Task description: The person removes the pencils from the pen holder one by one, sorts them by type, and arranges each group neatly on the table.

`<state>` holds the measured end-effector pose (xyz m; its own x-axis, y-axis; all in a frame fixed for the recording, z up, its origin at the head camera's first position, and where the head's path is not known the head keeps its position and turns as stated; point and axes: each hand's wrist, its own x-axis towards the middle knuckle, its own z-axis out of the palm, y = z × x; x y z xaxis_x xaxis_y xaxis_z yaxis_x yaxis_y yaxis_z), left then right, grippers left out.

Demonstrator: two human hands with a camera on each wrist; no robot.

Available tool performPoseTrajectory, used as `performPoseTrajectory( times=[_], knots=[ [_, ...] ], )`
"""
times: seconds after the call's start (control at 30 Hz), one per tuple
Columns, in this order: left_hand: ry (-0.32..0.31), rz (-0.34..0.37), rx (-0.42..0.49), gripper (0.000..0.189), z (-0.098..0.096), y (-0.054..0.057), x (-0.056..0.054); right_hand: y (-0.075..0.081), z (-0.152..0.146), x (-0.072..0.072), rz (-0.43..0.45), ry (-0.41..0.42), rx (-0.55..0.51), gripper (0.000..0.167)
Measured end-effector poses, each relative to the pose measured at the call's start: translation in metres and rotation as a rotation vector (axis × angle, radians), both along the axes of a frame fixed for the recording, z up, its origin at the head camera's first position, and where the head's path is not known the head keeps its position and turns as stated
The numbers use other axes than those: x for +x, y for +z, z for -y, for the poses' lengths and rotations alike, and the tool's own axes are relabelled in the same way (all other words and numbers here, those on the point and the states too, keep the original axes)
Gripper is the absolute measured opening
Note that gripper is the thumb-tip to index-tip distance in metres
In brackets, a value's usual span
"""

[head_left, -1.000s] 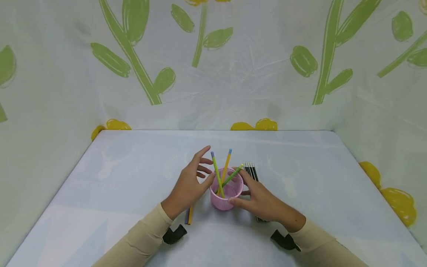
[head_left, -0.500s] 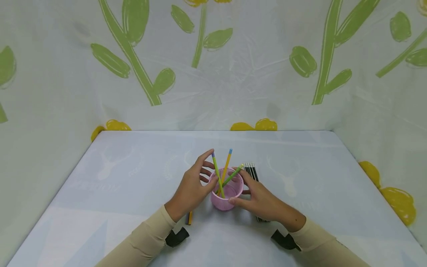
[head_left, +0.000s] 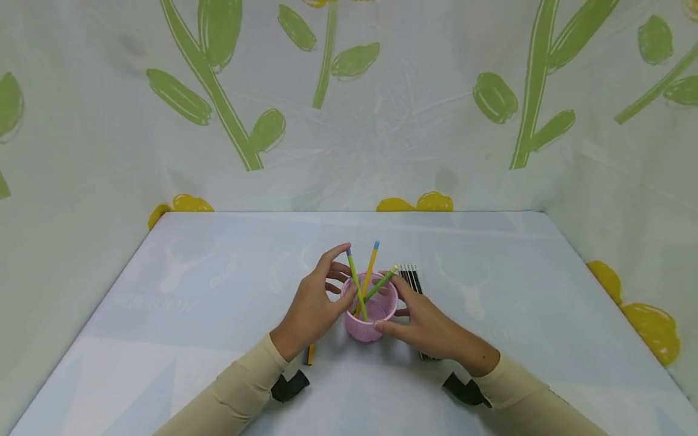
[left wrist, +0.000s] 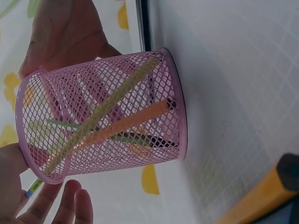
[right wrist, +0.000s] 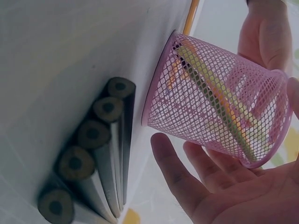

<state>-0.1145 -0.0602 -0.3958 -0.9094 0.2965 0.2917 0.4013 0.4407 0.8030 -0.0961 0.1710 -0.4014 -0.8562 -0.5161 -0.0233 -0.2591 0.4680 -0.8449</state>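
A pink mesh pencil cup (head_left: pixel 361 330) stands upright on the table. My right hand (head_left: pixel 431 327) grips it from the right, thumb on the near side of the rim and fingers round the far side. Three pencils lean inside: a lime one (head_left: pixel 352 266) with a purple end, an orange one (head_left: pixel 371 260) with a blue end, and a darker green one (head_left: pixel 385 281). My left hand (head_left: pixel 311 306) pinches the lime pencil, index fingertip at its purple end and thumb lower down by the rim. Through the mesh (left wrist: pixel 112 112) the pencils cross inside the cup.
Several black pencils (head_left: pixel 411 278) lie side by side on the table (head_left: pixel 523 272), partly under my right hand; their unsharpened ends (right wrist: pixel 93 134) show close up in the right wrist view. Left of the cup, an orange pencil (head_left: pixel 310 354) lies beside a darker one, partly hidden by my left hand.
My left hand has moved slightly right, its index finger and thumb coming from beside the lime pencil onto it. My right hand and the pencil cup stay in place.
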Motion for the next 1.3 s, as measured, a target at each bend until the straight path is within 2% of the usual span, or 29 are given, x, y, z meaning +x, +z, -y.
performPoseTrajectory(
  times=[0.37, 0.67, 1.07, 1.3],
  knots=[
    [-0.024, -0.045, 0.009, 0.071, 0.000, -0.001, 0.001, -0.001, 0.000, 0.000, 0.001, 0.001, -0.002, 0.082],
    [0.018, -0.076, -0.009, 0.067, 0.000, 0.000, 0.003, 0.000, 0.001, 0.000, -0.006, 0.008, -0.001, 0.082],
    [0.035, -0.146, -0.022, 0.068, 0.002, 0.004, 0.002, 0.001, 0.001, -0.001, -0.012, 0.008, -0.010, 0.084],
    [0.033, -0.190, 0.049, 0.071, 0.005, 0.010, -0.001, 0.000, 0.000, -0.001, 0.008, -0.001, -0.003, 0.085]
  ],
)
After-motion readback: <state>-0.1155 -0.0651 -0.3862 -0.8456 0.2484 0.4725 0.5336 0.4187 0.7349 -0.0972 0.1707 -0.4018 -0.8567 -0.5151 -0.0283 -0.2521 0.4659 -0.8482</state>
